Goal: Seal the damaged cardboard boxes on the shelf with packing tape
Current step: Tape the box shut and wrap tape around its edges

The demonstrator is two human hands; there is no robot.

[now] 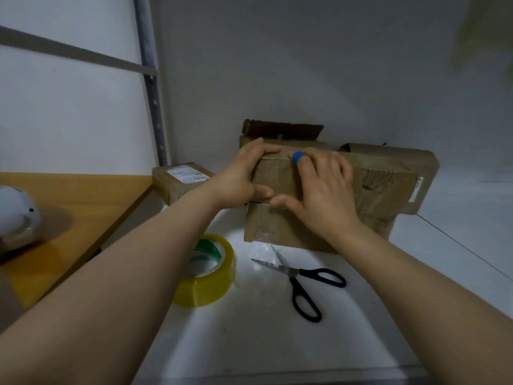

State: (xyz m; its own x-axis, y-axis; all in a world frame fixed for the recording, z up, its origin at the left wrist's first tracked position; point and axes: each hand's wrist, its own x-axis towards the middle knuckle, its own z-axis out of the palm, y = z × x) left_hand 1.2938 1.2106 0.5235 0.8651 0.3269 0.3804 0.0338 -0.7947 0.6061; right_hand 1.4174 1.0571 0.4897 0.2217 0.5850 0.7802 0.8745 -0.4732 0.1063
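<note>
A brown cardboard box (pixel 277 179) sits on top of another worn box (pixel 272 229) on the white shelf (pixel 277 329). My left hand (pixel 247 173) grips the upper box's left end, fingers over its top edge, thumb on its front face. My right hand (pixel 322 190) lies flat on the same box, fingers spread; its index finger wears a blue cover (pixel 298 157). A roll of yellowish packing tape (pixel 211 276) lies on the shelf below my left forearm. Black-handled scissors (pixel 302 282) lie open beside it.
A larger crumpled box (pixel 388 179) stands to the right, and an open-flapped box (pixel 280 132) behind. A small labelled box (pixel 183 184) sits at the left. A wooden table (pixel 69 218) with a white object (pixel 14 218) adjoins the shelf's left side. A metal upright (pixel 152 93) rises behind.
</note>
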